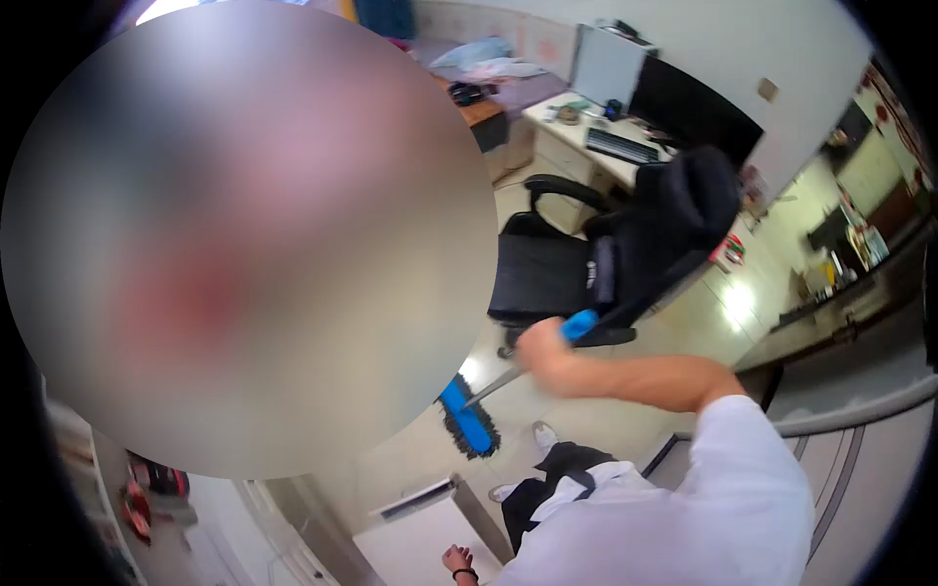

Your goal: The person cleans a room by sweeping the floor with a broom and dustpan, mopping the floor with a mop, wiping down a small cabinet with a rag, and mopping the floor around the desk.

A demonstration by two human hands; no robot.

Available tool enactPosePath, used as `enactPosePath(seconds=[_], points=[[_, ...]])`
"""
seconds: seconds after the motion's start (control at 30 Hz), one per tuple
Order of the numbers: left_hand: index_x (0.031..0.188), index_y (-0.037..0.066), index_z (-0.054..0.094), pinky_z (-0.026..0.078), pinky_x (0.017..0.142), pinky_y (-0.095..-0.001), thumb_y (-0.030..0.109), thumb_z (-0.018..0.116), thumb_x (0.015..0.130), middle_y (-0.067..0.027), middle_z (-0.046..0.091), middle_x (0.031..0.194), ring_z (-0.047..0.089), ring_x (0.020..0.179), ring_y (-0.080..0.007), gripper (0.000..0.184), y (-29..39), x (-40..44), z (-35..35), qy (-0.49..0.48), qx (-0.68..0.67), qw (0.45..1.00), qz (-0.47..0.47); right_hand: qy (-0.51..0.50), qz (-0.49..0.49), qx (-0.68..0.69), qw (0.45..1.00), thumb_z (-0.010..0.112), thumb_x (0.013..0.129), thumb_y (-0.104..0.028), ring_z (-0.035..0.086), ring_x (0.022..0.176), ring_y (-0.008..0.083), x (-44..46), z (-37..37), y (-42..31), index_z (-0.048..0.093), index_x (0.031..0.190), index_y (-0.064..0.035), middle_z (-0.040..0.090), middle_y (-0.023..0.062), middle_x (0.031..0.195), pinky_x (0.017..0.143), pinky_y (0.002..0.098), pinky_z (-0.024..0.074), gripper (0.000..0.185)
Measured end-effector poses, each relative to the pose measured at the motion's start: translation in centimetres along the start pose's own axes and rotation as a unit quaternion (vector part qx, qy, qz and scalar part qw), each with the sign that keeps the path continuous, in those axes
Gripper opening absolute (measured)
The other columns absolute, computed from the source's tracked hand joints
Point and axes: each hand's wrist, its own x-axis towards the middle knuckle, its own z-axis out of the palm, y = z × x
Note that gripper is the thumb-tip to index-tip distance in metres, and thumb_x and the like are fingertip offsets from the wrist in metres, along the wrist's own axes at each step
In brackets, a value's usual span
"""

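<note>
A flat dust mop (471,420) with a blue head and dark fringe lies on the pale floor, partly hidden by a blurred round patch. Its thin grey pole slants up to my right hand (543,350), which is closed around it near the top. The blue grip end (579,325) sticks out past my fist, close to the black office chair (625,244). Down at the bottom, my left hand (457,559) has its fingers curled and nothing visible in them. It wears a dark wristband and is in front of a white cabinet (415,537).
A desk (557,146) with a keyboard (621,146) and a large monitor (696,109) stands behind the chair. Shiny floor tiles (718,313) extend to the right. A bed (532,90) is at the back. The blurred patch hides most of the left side.
</note>
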Motion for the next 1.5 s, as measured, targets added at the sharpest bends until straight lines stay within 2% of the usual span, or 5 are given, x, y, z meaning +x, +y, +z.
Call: enactPosePath(seconds=[0.17,0.37,0.83,1.3,1.5], points=[[0.109,0.005,0.041,0.047,0.053,-0.0304,0.020,0.060,0.080,-0.0127,0.057,0.089,0.060,0.068,-0.0214,0.038,8.5,-4.4,9.4,-0.106,0.074,0.981,0.147,0.042,-0.169,-0.152,0.973,0.057,0.057,-0.007,0.048,0.048,0.0159,3.7,0.3,-5.3,0.052,0.054,-0.0125,0.048,-0.0004,0.053,0.046,0.0334,0.0408,0.007],[0.099,0.004,0.050,0.045,0.054,-0.0288,0.006,0.061,0.074,-0.0096,0.055,0.078,0.055,0.067,-0.0178,0.027,19.6,-22.3,25.2,-0.159,0.093,0.723,0.666,0.061,-0.235,-0.101,0.965,0.057,0.057,-0.006,0.048,0.048,0.0157,4.0,0.1,-8.3,0.052,0.055,-0.0123,0.048,-0.0004,0.053,0.046,0.0332,0.0410,0.008],[0.076,0.006,0.049,0.043,0.053,-0.0340,0.009,0.054,0.074,-0.0063,0.050,0.068,0.050,0.060,-0.0194,0.007,30.6,-42.0,29.3,-0.397,-0.071,0.895,0.190,0.069,-0.152,-0.020,0.986,0.056,0.055,-0.004,0.047,0.047,0.0152,1.4,0.6,-6.5,0.052,0.055,-0.0116,0.047,-0.0006,0.052,0.046,0.0326,0.0412,0.009],[0.052,0.007,0.043,0.040,0.048,-0.0330,0.010,0.050,0.063,-0.0068,0.042,0.053,0.044,0.049,-0.0205,0.013,24.8,-39.8,34.8,-0.353,-0.130,0.920,0.113,0.022,0.002,-0.015,1.000,0.056,0.054,-0.001,0.047,0.046,0.0147,-4.5,7.1,-5.5,0.052,0.056,-0.0109,0.047,-0.0008,0.051,0.046,0.0320,0.0414,0.011],[0.053,0.006,0.046,0.038,0.045,-0.0306,0.006,0.048,0.065,-0.0033,0.042,0.052,0.043,0.048,-0.0156,0.012,21.3,-38.2,35.1,-0.154,0.260,0.660,0.688,0.113,0.039,-0.143,0.982,0.056,0.053,0.000,0.047,0.046,0.0145,-4.9,7.5,-5.7,0.051,0.056,-0.0107,0.046,-0.0009,0.051,0.046,0.0318,0.0415,0.012]])
